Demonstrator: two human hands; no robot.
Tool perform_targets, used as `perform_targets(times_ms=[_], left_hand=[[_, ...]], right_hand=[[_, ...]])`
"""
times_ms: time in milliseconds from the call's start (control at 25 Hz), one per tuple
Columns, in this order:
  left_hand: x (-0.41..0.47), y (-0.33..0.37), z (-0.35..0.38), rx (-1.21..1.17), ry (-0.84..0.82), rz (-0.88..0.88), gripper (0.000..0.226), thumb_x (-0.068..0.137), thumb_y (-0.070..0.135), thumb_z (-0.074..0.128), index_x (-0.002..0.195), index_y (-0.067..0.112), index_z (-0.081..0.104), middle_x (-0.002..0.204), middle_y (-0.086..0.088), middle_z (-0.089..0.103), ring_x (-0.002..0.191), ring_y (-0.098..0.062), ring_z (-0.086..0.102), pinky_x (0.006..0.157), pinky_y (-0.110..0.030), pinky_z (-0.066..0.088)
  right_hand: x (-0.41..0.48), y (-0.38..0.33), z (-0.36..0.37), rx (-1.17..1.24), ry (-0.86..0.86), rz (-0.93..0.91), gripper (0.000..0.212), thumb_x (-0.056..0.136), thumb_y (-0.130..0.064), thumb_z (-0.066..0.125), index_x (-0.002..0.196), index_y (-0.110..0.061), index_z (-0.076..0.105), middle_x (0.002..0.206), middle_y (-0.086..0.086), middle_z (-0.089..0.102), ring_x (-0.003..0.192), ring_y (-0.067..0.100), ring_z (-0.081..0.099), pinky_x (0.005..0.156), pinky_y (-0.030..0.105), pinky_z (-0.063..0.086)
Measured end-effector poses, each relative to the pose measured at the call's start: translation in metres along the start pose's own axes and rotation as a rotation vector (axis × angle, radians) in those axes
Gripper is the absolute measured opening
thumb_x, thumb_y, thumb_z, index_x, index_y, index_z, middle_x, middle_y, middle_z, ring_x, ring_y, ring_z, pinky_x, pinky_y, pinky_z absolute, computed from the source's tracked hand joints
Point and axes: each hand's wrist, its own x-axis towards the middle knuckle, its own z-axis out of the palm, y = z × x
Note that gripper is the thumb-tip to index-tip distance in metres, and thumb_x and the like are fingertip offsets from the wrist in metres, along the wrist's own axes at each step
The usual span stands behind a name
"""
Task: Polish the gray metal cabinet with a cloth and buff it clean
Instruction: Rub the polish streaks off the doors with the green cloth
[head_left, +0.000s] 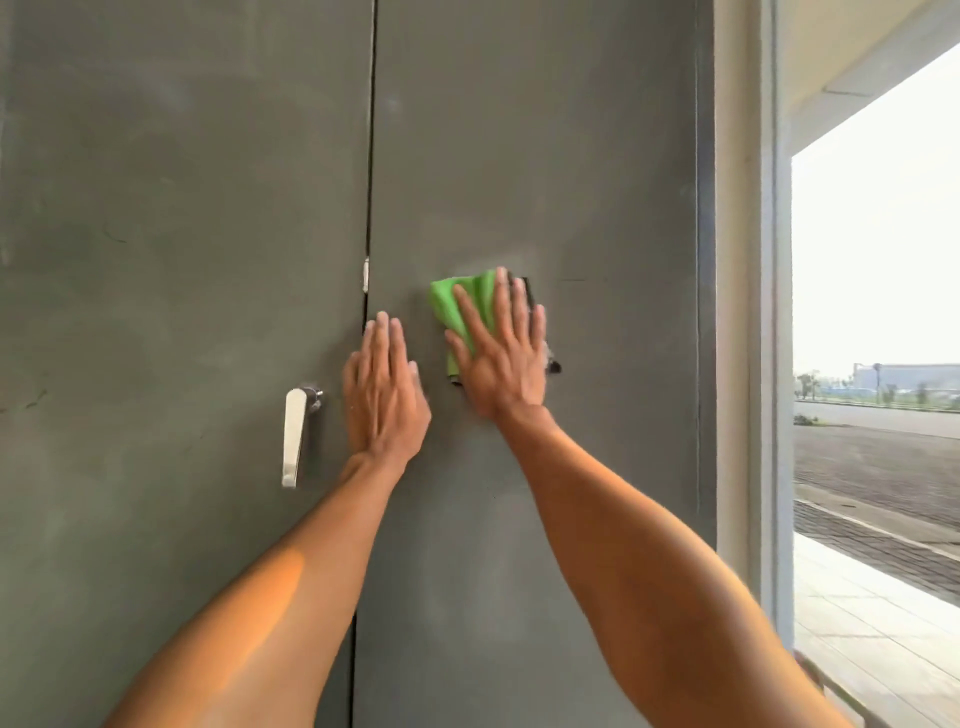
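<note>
a green cloth (457, 304) is pressed flat against the right-hand door of the gray metal cabinet (561, 156) by the right hand (501, 364), at about mid-height and a little right of the seam (370, 182) between the two doors. the cloth is pinned under the palm and the straight, spread fingers. nothing is curled round it. its folded bulk shows up and to the left of the hand, with its long axis running roughly up and down the panel. a dark edge (531, 291) is seen along the cloth's right side, but what it is cannot be told.

the left hand (384, 395) is laid flat on the metal just beside the cloth, to its left and slightly lower. its fingers are straight and held together over or right against the seam, holding nothing and not touching the cloth. the silver lever handle (295, 436) hangs downward on the left door, near that hand but apart from it.

both forearms are reached forward and up, the right one angled in from the lower right. the right hand is judged the working one and the left a brace. most of the panel lies above, below and to the right of the cloth, so much wiping is judged to be left. a white pillar (743, 312) and a paved road (872, 457) are seen at the right.
</note>
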Motion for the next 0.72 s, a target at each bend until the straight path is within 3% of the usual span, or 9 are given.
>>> perform_targets(times_ms=[240, 400, 480, 720], left_hand=[[-0.025, 0.063, 0.015, -0.035, -0.133, 0.109, 0.061, 0.102, 0.023, 0.023, 0.160, 0.003, 0.026, 0.169, -0.013, 0.020, 0.157, -0.028, 0.020, 0.123, -0.048, 0.027], [-0.047, 0.036, 0.014, -0.022, -0.091, 0.087, 0.059, 0.104, 0.016, 0.038, 0.160, 0.002, 0.026, 0.170, -0.013, 0.019, 0.157, -0.029, 0.019, 0.123, -0.048, 0.027], [-0.057, 0.017, 0.013, -0.028, -0.055, 0.026, 0.057, 0.103, 0.014, 0.037, 0.158, 0.001, 0.029, 0.168, -0.015, 0.023, 0.156, -0.030, 0.022, 0.122, -0.048, 0.029], [-0.092, -0.026, 0.009, -0.088, -0.008, -0.015, 0.057, 0.102, 0.008, 0.044, 0.157, -0.002, 0.031, 0.166, -0.017, 0.028, 0.154, -0.030, 0.028, 0.119, -0.048, 0.035]], right_hand=[[-0.028, 0.141, -0.058, 0.101, -0.145, 0.641, 0.062, 0.104, -0.061, 0.018, 0.159, -0.045, -0.003, 0.168, 0.009, -0.020, 0.155, 0.029, -0.019, 0.124, 0.057, -0.003], [-0.036, 0.112, -0.049, 0.166, -0.087, 0.875, 0.063, 0.105, -0.059, 0.018, 0.161, -0.039, -0.001, 0.167, 0.014, -0.020, 0.155, 0.035, -0.017, 0.122, 0.062, -0.003], [-0.045, 0.066, -0.032, 0.110, -0.051, 0.769, 0.063, 0.105, -0.059, 0.021, 0.162, -0.038, 0.005, 0.168, 0.016, -0.013, 0.155, 0.036, -0.012, 0.121, 0.063, 0.000], [-0.106, -0.041, 0.014, 0.039, -0.047, 0.072, 0.056, 0.106, -0.053, 0.031, 0.159, -0.038, 0.025, 0.169, 0.016, 0.007, 0.157, 0.035, 0.002, 0.123, 0.059, 0.007]])
